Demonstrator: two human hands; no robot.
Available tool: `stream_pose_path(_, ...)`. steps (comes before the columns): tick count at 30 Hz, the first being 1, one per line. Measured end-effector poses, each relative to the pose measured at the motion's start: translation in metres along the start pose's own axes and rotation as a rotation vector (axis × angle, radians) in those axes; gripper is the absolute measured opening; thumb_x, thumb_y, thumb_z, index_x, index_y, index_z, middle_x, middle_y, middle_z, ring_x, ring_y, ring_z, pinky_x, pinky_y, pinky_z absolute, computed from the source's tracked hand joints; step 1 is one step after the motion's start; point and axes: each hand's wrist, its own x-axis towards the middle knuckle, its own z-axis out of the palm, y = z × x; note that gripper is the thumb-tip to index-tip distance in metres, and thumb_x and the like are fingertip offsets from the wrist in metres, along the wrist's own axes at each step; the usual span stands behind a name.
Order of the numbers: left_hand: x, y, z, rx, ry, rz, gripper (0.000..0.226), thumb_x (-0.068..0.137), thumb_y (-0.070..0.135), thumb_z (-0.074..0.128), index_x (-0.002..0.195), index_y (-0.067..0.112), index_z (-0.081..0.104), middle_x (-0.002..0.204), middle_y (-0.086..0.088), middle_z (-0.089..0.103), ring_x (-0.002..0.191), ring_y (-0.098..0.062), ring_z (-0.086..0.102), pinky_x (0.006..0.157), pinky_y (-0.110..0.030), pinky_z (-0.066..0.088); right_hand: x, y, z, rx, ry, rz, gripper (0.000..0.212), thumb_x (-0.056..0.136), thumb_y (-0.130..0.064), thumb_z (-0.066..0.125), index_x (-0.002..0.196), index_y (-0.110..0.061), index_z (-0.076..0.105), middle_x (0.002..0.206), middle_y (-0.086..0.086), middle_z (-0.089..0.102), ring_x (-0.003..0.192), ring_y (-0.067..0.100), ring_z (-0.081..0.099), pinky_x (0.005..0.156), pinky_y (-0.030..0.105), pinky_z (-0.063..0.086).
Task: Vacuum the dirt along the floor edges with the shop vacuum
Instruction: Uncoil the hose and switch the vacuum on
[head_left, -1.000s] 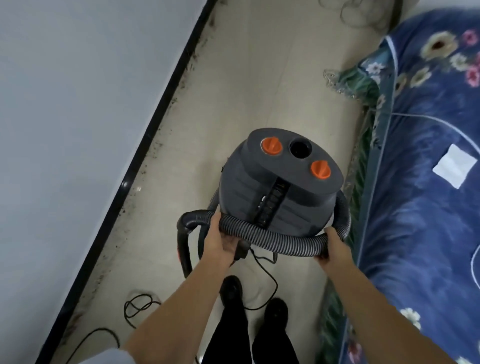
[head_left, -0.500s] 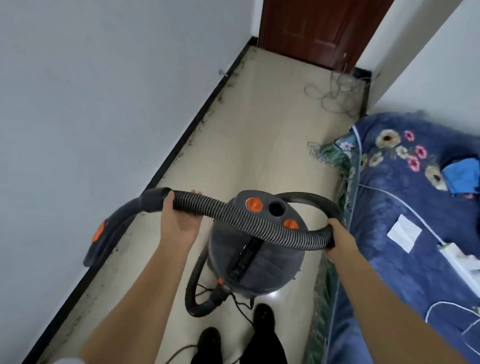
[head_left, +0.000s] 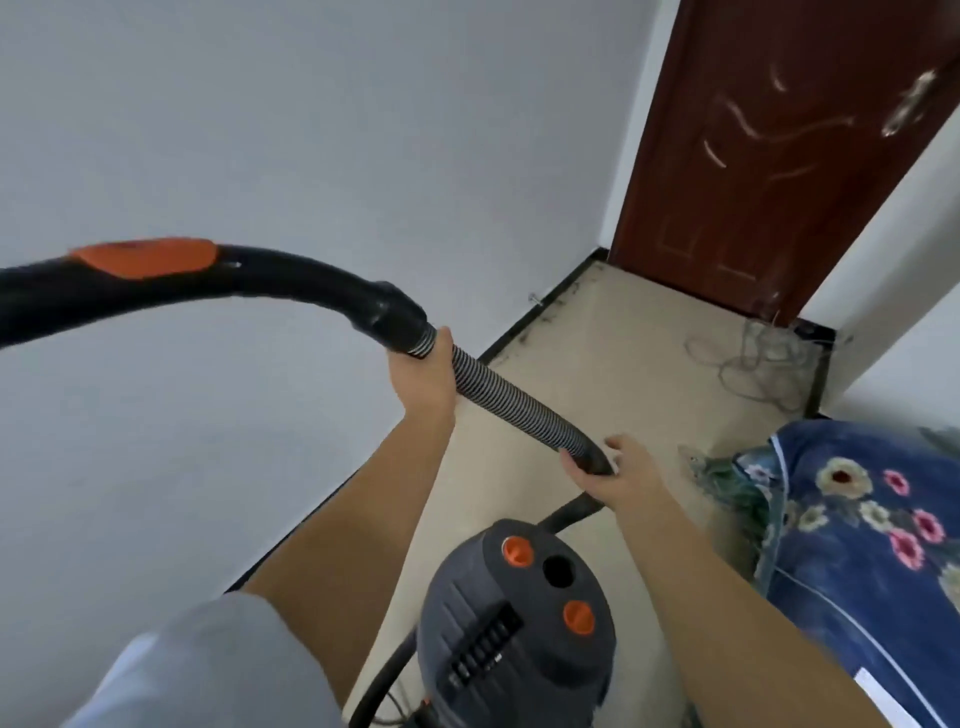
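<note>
The dark grey shop vacuum (head_left: 519, 629) with two orange knobs stands on the beige floor (head_left: 613, 364) in front of me. Its ribbed hose (head_left: 509, 400) rises from behind the canister to a curved black wand handle (head_left: 291, 280) with an orange slider, which runs off the left edge. My left hand (head_left: 423, 382) grips the hose just below the handle cuff. Lower down, my right hand (head_left: 623, 473) curls loosely round the hose. Dark dirt (head_left: 540, 322) lies along the black baseboard near the far corner. The nozzle end is out of view.
A white wall (head_left: 260, 130) runs along the left. A dark red door (head_left: 779, 156) closes the far end, with a tangle of thin cable (head_left: 753, 358) on the floor before it. A bed with a blue floral cover (head_left: 862, 525) borders the right.
Both hands have lifted the hose higher, and the wand handle has swung up and out to the left. The view has tilted up toward the door.
</note>
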Motion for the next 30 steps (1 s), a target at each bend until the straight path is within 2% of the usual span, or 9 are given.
stream_pose_path(3,0.002,0.005,0.002,0.435,0.016,0.128,0.041,0.087,0.021,0.059,0.126,0.014,0.047,0.098,-0.005,0.060,0.098,-0.029,0.061,0.081,-0.036,0.050,-0.007,0.018,0.036,-0.081,-0.131,-0.042,0.047,0.090,-0.005,0.056,0.132,-0.006,0.035,0.130,0.025,0.038,0.118,0.037,0.048,0.096,0.044,0.047)
stream_pose_path(5,-0.001,0.012,0.000,0.712,0.000,0.195,0.041,0.087,0.026,0.057,0.125,0.017,0.044,0.095,-0.008,0.059,0.099,-0.033,0.060,0.081,-0.040,0.051,-0.023,0.027,0.060,-0.372,-0.213,-0.074,0.058,0.094,0.005,0.041,0.147,-0.013,0.024,0.117,0.022,0.048,0.111,0.032,0.050,0.095,0.048,0.045)
stream_pose_path(9,-0.010,0.022,0.002,1.165,-0.114,0.516,0.046,0.088,0.025,0.054,0.131,0.017,0.039,0.110,-0.007,0.056,0.112,-0.028,0.047,0.075,-0.037,0.044,-0.056,0.024,0.084,-0.906,-0.400,-0.402,0.069,0.095,-0.015,0.055,0.151,-0.025,0.017,0.150,0.002,0.034,0.138,0.018,0.033,0.111,0.042,0.027)
stream_pose_path(12,-0.021,0.030,0.003,1.402,-0.214,0.794,0.047,0.088,0.026,0.055,0.131,0.016,0.040,0.120,-0.006,0.052,0.114,-0.025,0.043,0.082,-0.033,0.040,-0.071,0.016,0.103,-0.710,-0.394,-0.595,0.053,0.093,-0.026,0.058,0.141,-0.016,0.038,0.133,-0.001,0.053,0.131,0.018,0.044,0.112,0.039,0.031)
stream_pose_path(15,-0.034,0.033,-0.003,1.380,-0.286,0.924,0.040,0.086,0.026,0.057,0.123,0.013,0.047,0.116,-0.005,0.053,0.109,-0.024,0.047,0.085,-0.030,0.035,-0.081,0.008,0.108,-0.289,-0.289,-0.616,0.029,0.095,-0.025,0.055,0.117,-0.006,0.053,0.100,0.008,0.065,0.094,0.020,0.064,0.090,0.036,0.051)
stream_pose_path(17,-0.043,0.029,-0.017,1.101,-0.415,0.809,0.032,0.083,0.021,0.062,0.111,0.012,0.051,0.104,-0.005,0.059,0.095,-0.023,0.055,0.076,-0.027,0.040,-0.089,0.004,0.115,-0.177,-0.245,-0.600,0.019,0.096,-0.027,0.054,0.095,-0.009,0.054,0.083,0.008,0.065,0.072,0.018,0.064,0.080,0.037,0.055)
stream_pose_path(20,-0.051,0.024,-0.049,0.771,-0.603,0.549,0.028,0.082,0.020,0.070,0.101,0.018,0.049,0.088,0.002,0.061,0.076,-0.012,0.058,0.062,-0.016,0.043,-0.098,0.006,0.134,-0.165,-0.248,-0.519,0.023,0.090,-0.031,0.061,0.091,-0.009,0.052,0.066,0.004,0.060,0.050,0.016,0.060,0.058,0.032,0.055)
stream_pose_path(25,-0.038,0.046,-0.118,0.898,-0.717,0.495,0.035,0.081,0.027,0.073,0.108,0.019,0.052,0.090,0.009,0.057,0.075,0.006,0.052,0.064,-0.001,0.041,-0.108,0.050,0.153,-0.192,-0.436,-0.325,0.029,0.087,-0.026,0.061,0.065,-0.015,0.046,0.044,-0.001,0.050,0.037,0.014,0.048,0.051,0.021,0.047)
stream_pose_path(30,-0.038,0.080,-0.211,1.378,-0.630,0.542,0.041,0.084,0.043,0.065,0.112,0.018,0.049,0.084,0.006,0.056,0.076,-0.013,0.056,0.065,-0.023,0.045,-0.086,0.133,0.134,-0.182,-0.451,-0.102,0.029,0.089,-0.023,0.055,0.063,-0.014,0.044,0.045,-0.001,0.050,0.036,0.014,0.049,0.048,0.023,0.051)
